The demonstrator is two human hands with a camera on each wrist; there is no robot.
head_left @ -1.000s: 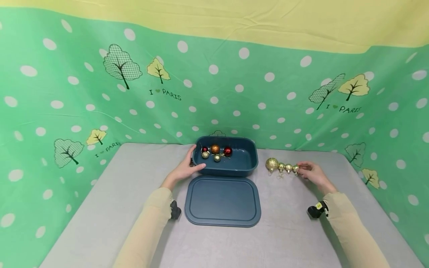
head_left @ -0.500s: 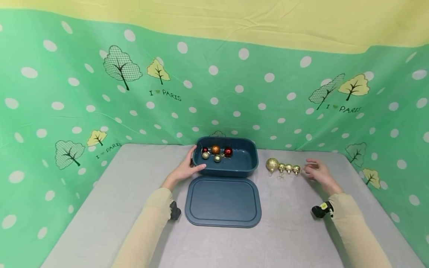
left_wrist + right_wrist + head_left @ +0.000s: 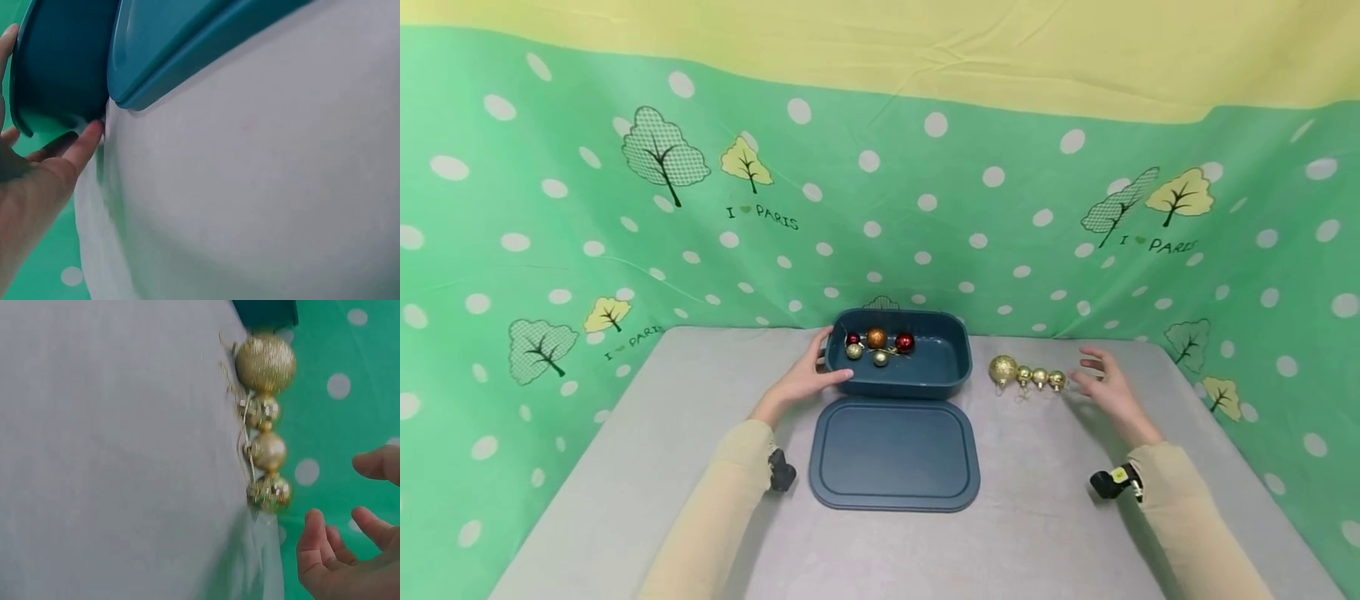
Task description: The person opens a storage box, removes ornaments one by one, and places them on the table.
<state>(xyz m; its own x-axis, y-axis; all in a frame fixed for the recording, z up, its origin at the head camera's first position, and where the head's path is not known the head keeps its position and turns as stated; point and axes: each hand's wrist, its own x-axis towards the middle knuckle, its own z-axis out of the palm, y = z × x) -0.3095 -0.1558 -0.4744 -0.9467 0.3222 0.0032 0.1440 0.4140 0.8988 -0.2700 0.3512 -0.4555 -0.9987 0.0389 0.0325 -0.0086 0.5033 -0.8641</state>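
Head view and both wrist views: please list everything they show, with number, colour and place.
Box: 1, blue, far side of the table
Lid: 1, blue, in front of the box
Red balls: 2, red, in the box
Orange ball: 1, orange, in the box
Gold balls: 2, gold, in the box
Gold ornaments: 4, gold, in a row right of the box
Table: 1, grey, under the box
Backdrop: 1, green and yellow, behind the table
Wrist cameras: 2, black, one per wrist
Sleeves: 2, cream, on arms
Left hand: 1, touching the box's left end
Right hand: 1, beside the row's right end
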